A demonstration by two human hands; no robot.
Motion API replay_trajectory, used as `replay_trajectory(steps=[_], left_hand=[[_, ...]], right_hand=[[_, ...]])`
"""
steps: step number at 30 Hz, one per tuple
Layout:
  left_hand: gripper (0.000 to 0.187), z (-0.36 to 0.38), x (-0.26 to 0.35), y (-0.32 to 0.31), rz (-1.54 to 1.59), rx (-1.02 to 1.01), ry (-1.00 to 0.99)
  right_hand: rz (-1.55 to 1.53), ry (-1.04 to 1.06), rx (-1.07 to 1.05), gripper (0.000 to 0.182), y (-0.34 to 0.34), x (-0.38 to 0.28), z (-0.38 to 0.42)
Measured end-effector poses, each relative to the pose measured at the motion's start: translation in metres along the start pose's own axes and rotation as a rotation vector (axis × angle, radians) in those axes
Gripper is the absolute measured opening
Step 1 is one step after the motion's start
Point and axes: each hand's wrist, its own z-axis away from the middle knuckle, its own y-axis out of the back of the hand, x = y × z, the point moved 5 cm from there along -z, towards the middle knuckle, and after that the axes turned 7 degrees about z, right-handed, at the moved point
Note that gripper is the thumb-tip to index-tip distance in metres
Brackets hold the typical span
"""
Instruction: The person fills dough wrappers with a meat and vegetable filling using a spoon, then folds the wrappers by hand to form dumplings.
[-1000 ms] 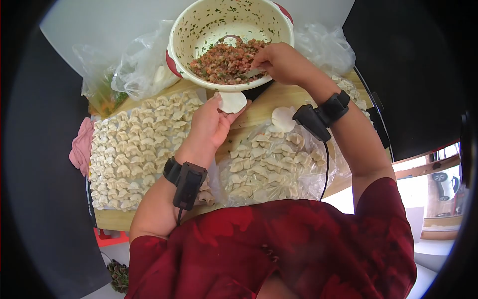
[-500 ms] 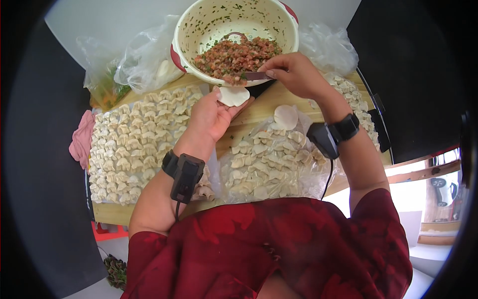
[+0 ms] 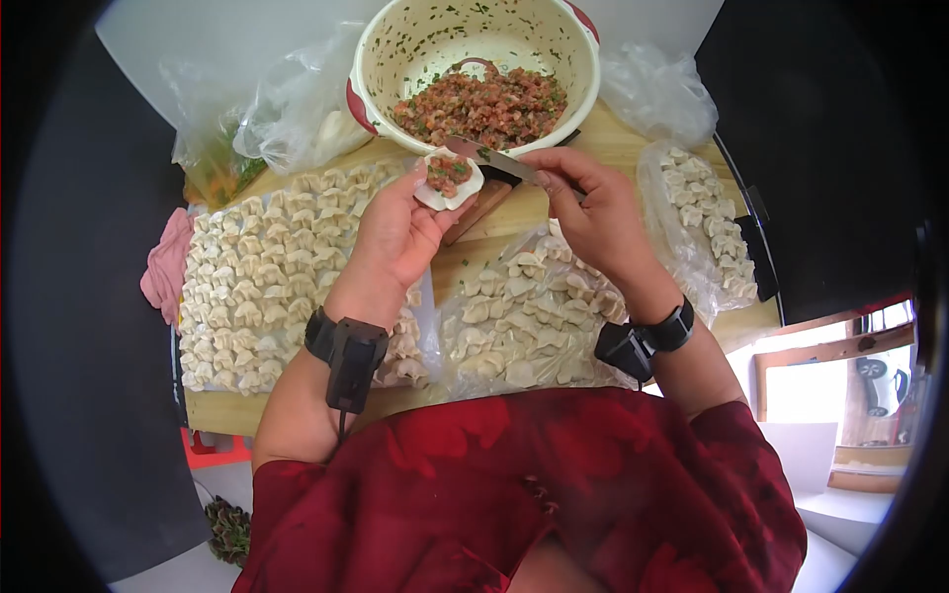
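Note:
My left hand (image 3: 400, 225) holds a round white dough wrapper (image 3: 465, 189), with a lump of meat filling (image 3: 448, 175) on its middle. A flat metal blade (image 3: 501, 162) is gripped in my right hand (image 3: 591, 203); its tip is over the far edge of the wrapper. Just beyond both hands stands a large cream bowl (image 3: 372, 44) with red handles, partly filled with pink meat mix (image 3: 484, 107) flecked with green.
Rows of dumplings (image 3: 267, 272) lie at the left, more on plastic (image 3: 529, 311) in the middle and others (image 3: 704, 212) at the right. Plastic bags (image 3: 297, 109) flank the bowl. A pink cloth (image 3: 168, 262) hangs at the left edge.
The blade has moved from the bowl's rim to the wrapper, and filling now lies on the wrapper. My left hand has shifted slightly left; my right hand has come lower.

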Motion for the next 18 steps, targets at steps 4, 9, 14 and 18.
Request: replay_trajectory(steps=[4, 9, 14, 18], left_hand=[[0.031, -0.005, 0.004, -0.006, 0.003, -0.002, -0.011], [0.036, -0.005, 0.005, -0.012, -0.004, 0.067, -0.041], [0.036, -0.007, 0.004, -0.012, 0.029, 0.029, -0.031], [0.037, -0.008, 0.005, -0.016, 0.022, 0.024, -0.036]], right_hand=[[0.063, 0.144, 0.063, 0.021, -0.002, -0.005, -0.001], [0.271, 0.345, 0.089, 0.019, 0.001, -0.016, 0.0], [0.003, 0.194, 0.078, 0.02, 0.0, -0.015, -0.003], [0.189, 0.269, 0.074, 0.019, -0.006, -0.016, -0.002]])
